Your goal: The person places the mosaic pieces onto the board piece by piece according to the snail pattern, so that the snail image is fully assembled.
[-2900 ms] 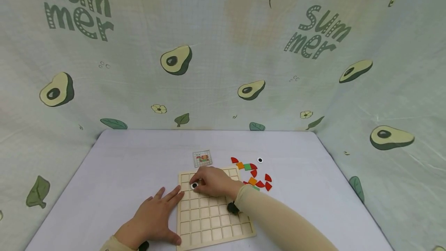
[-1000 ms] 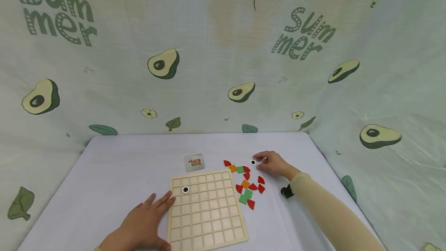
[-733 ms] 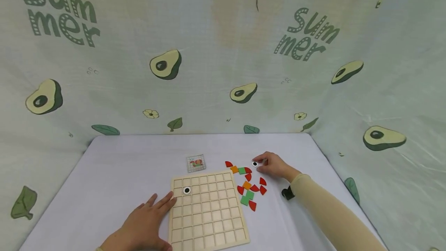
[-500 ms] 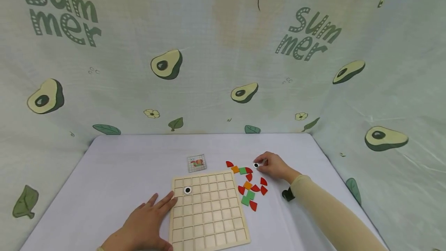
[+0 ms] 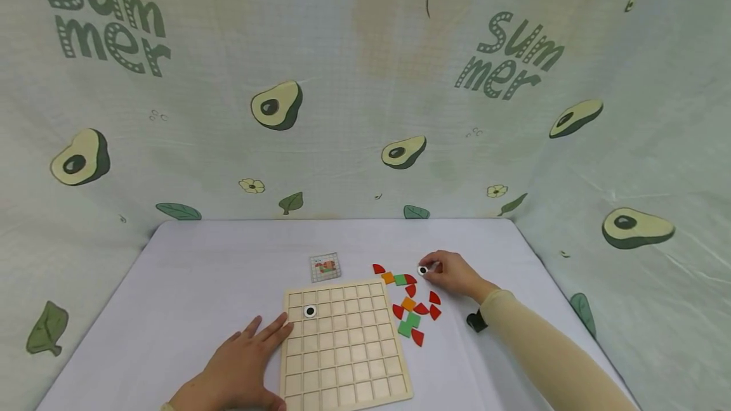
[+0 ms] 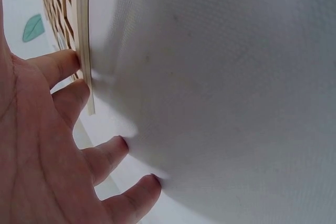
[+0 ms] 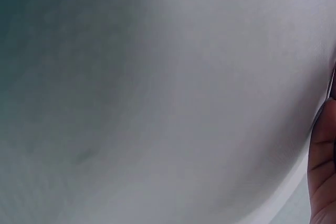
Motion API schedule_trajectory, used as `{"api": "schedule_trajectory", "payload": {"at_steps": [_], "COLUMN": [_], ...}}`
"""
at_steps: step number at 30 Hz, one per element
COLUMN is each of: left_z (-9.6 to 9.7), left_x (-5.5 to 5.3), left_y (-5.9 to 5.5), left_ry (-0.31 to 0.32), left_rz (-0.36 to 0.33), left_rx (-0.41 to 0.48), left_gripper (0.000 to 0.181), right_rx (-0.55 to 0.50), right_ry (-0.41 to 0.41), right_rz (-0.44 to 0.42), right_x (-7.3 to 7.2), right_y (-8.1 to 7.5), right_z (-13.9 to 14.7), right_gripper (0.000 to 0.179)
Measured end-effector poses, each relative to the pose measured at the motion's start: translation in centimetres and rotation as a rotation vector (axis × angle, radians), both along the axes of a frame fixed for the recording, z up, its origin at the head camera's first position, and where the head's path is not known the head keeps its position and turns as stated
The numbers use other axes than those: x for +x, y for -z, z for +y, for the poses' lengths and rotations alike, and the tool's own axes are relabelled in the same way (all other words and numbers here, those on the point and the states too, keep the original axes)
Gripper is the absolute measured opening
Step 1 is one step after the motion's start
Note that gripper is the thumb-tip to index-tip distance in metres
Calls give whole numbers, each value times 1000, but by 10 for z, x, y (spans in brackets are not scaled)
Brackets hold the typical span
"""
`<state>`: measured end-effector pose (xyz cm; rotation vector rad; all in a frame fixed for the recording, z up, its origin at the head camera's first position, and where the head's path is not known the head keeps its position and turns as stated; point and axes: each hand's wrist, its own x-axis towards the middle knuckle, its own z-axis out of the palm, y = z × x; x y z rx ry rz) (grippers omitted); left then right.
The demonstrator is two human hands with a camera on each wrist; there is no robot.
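Head view, a right hand (image 5: 454, 273) is pinching a black-and-white disc (image 5: 422, 270) beside coloured pieces (image 5: 412, 320) on the counter (image 5: 217, 271), a left hand (image 5: 240, 360) is resting spread against a gridded board (image 5: 349, 354), left wrist view, two fingers (image 6: 64, 67) are touching its edge, right wrist view, the right hand is showing only partly

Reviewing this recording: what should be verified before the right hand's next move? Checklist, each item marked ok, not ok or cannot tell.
1. Right hand pinches the off-board eye disc: ok.
2. That disc lifted off the table: cannot tell.
3. Left hand touches the edge of the grid board: ok.
4. Picture card uncovered: ok.
5. Coloured pieces placed in cells: not ok, they lie outside the grid.
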<state>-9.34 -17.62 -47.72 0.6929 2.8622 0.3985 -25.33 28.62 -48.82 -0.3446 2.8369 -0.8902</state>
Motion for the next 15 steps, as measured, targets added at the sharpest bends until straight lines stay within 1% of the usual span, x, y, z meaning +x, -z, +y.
{"api": "schedule_trajectory", "payload": {"at_steps": [8, 15], "left_z": [-1, -1], "left_x": [-1, -2], "left_y": [1, 2], "left_ry": [12, 2], "left_rz": [2, -19], "left_rx": [-8, -21], "left_gripper": [132, 133], "right_rx": [17, 5], "right_ry": [-29, 5], "right_rz": [48, 35], "right_x": [5, 10], "right_y": [-6, -8], "right_z": [4, 10], "right_gripper": [29, 30]}}
